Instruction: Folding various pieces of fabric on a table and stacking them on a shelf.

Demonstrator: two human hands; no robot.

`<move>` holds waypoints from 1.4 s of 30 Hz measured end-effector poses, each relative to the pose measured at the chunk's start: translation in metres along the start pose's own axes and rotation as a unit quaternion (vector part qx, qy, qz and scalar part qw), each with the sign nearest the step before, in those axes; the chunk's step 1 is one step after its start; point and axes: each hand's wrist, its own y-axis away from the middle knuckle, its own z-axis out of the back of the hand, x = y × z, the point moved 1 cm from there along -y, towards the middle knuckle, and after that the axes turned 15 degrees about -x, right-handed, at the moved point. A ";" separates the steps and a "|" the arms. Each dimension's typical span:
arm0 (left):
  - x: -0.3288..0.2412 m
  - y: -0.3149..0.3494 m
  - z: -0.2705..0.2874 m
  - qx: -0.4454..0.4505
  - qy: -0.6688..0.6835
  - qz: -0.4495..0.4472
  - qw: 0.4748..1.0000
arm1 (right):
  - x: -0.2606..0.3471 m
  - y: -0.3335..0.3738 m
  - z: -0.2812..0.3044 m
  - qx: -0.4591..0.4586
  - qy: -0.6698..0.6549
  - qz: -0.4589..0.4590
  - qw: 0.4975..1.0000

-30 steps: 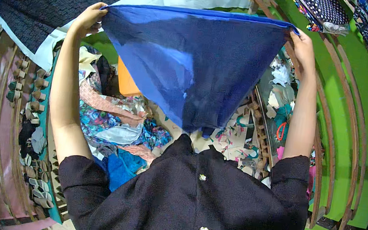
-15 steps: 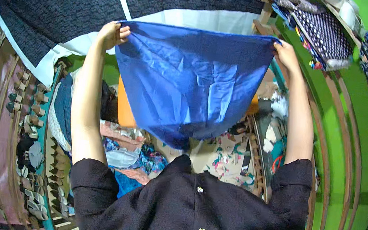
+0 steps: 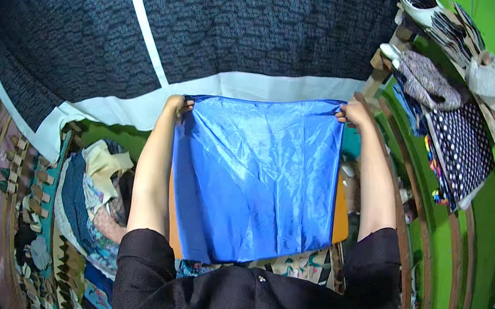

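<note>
Since the earlier frames, my left hand (image 3: 179, 106) and my right hand (image 3: 353, 114) have come lower in the view and nearer to each other, and the blue cloth (image 3: 256, 181) has changed from a shape narrowing downward to an almost square one, its shiny face now catching more light. The cloth is between my two hands and spreads from them toward my body. My left hand pinches its far left corner with bent fingers; my right hand pinches the far right corner in the same way. The upper edge runs nearly straight from one hand to the other, with small wrinkles below it. Behind the cloth, an orange surface (image 3: 342, 213) shows at both sides, nearer to me than my hands; I cannot tell whether the cloth touches it. Just beyond my hands is a white band (image 3: 258, 86), and farther away a dark patterned curtain (image 3: 261, 22). To the left of my left hand, and closer to me, lies a cream cloth (image 3: 106, 168) on other fabrics. To the right of my right hand hangs a dotted cloth (image 3: 463, 148), near a green wall (image 3: 474, 265).
</note>
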 end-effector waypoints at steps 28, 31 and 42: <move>0.360 0.224 0.135 0.091 -0.370 -0.411 0.828 | -0.272 0.275 -0.109 0.025 0.086 0.215 0.972; 0.392 0.242 0.117 0.040 -0.399 -0.449 0.798 | -0.290 0.297 -0.123 0.048 0.210 0.241 0.946; 0.341 0.149 0.050 -0.032 -0.428 -0.408 0.806 | -0.241 0.215 -0.179 -0.021 0.228 0.267 0.936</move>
